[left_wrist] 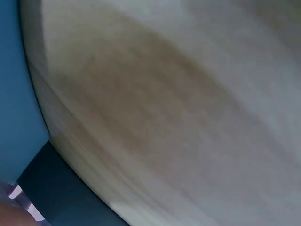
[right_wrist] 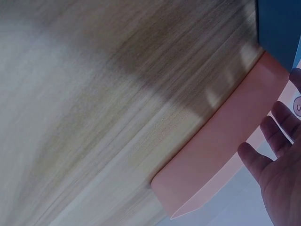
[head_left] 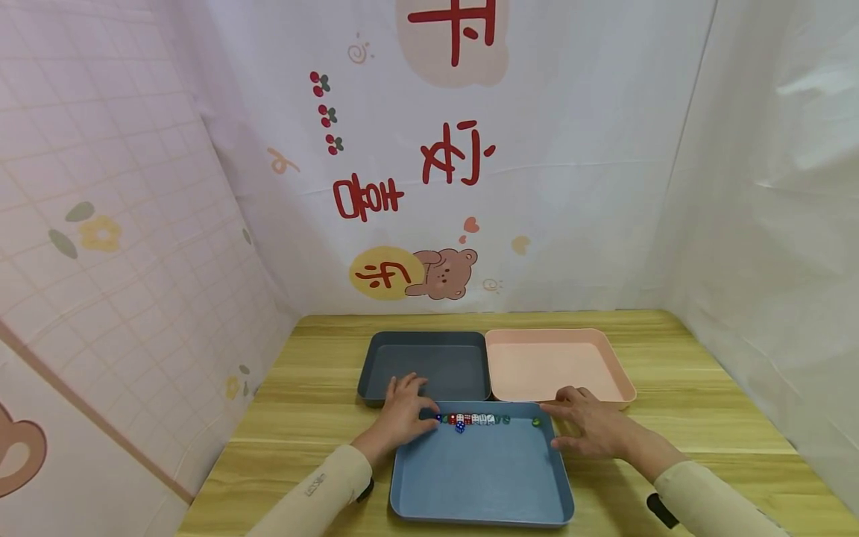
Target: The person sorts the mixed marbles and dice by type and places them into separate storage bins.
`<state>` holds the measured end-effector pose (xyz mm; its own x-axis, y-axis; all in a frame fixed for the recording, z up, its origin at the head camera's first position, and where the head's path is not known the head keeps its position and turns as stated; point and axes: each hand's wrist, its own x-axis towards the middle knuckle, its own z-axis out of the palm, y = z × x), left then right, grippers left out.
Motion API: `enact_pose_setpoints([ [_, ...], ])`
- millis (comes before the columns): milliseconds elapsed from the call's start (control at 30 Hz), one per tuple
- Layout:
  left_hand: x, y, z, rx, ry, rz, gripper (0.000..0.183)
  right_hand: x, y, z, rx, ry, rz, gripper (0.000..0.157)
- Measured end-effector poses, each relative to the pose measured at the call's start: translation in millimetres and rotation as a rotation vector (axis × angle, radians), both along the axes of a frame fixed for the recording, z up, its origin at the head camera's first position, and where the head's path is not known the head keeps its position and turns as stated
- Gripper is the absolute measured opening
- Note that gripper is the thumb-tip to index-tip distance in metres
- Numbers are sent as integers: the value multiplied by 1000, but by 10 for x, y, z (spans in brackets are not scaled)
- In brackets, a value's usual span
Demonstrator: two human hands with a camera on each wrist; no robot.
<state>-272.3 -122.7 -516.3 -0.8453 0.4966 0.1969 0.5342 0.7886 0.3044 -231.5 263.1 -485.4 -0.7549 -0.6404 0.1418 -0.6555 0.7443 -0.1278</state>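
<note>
A blue tray (head_left: 483,477) holds a row of small dice along its far side, with red dice (head_left: 452,419) and white dice (head_left: 483,419) among them. One blue die (head_left: 459,427) lies just in front of the row. Small green pieces (head_left: 506,419) end the row, and a green marble (head_left: 536,422) sits apart near the right corner. My left hand (head_left: 401,414) is over the tray's far left corner, thumb and index finger apart beside another blue die (head_left: 439,418). At the right rim is my right hand (head_left: 587,425), fingers extended and holding nothing.
Behind the blue tray stand a dark grey-blue tray (head_left: 429,365) on the left and a pink tray (head_left: 553,365) on the right, side by side. All rest on a wood-grain table (head_left: 698,403). Printed white cloth (head_left: 570,149) hangs behind and at the sides.
</note>
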Motion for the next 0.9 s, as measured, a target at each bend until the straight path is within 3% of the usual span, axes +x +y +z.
enact_pose_setpoints([
  [333, 2, 10, -4, -24, -13, -6, 13, 2, -2, 29, 26, -44, -22, 62],
  [900, 8, 22, -4, -38, -27, -6, 14, -7, 4, 24, 24, -44, -16, 62],
])
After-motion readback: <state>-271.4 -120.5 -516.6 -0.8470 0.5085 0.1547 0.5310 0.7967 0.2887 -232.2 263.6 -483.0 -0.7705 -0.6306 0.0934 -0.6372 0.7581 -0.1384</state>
